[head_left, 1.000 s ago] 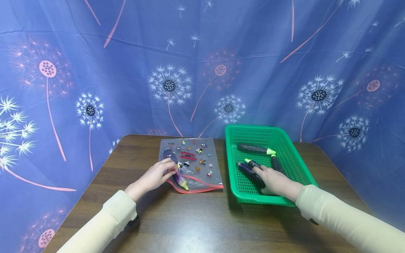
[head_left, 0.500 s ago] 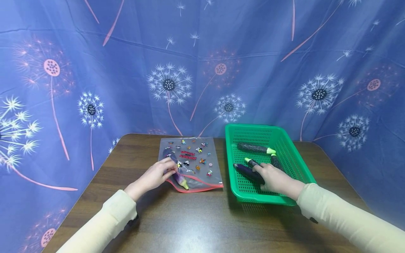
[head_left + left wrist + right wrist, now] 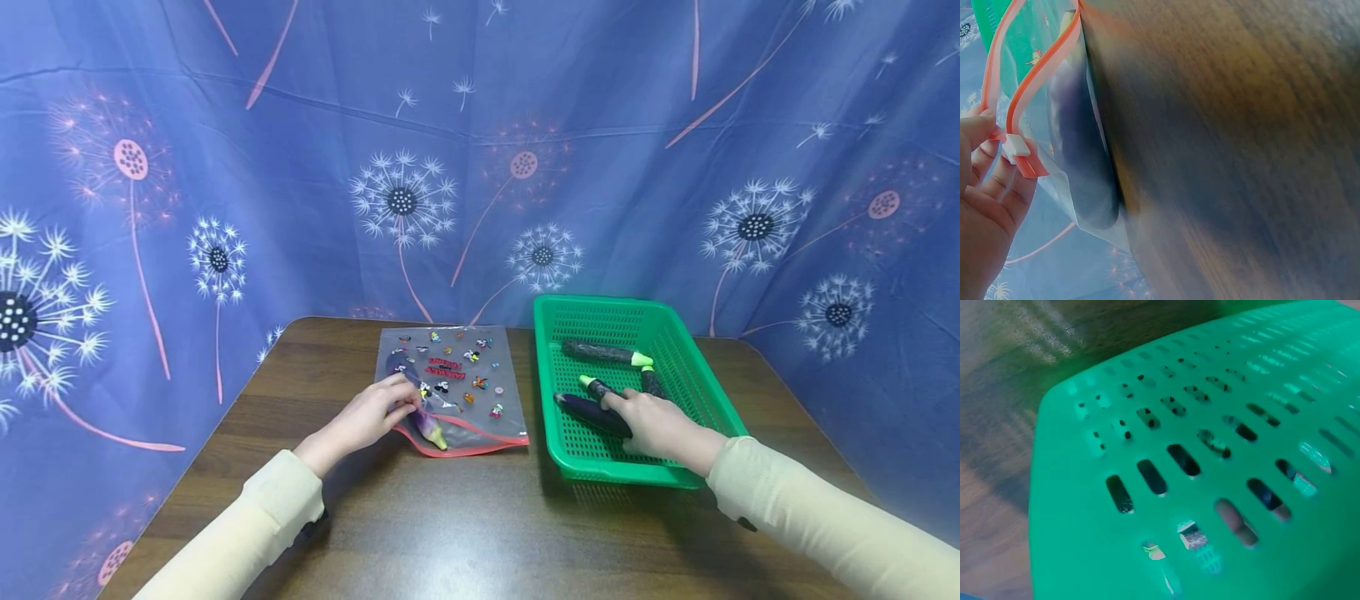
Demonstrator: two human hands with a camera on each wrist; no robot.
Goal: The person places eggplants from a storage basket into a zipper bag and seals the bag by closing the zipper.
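Observation:
My left hand pinches the red-edged mouth of a clear zip bag with cartoon prints. In the left wrist view, a white slider sits by the fingers and the bag's mouth gapes. Inside the bag lies a purple eggplant, its pale stem end toward the opening. At the right, my right hand reaches into a green basket, thumb and fingers around the right end of a dark eggplant. The right wrist view shows mostly basket wall, which hides the grip.
Also in the basket lie dark mottled, zucchini-like vegetables with light green ends: one at the back, one beside the right hand's fingers, and one behind the hand. The wooden table meets a blue dandelion-print cloth.
The dark eggplant in the basket has shifted left and turned flatter, its right end now at my right hand. That hand has moved slightly right. My left hand keeps its place on the bag.

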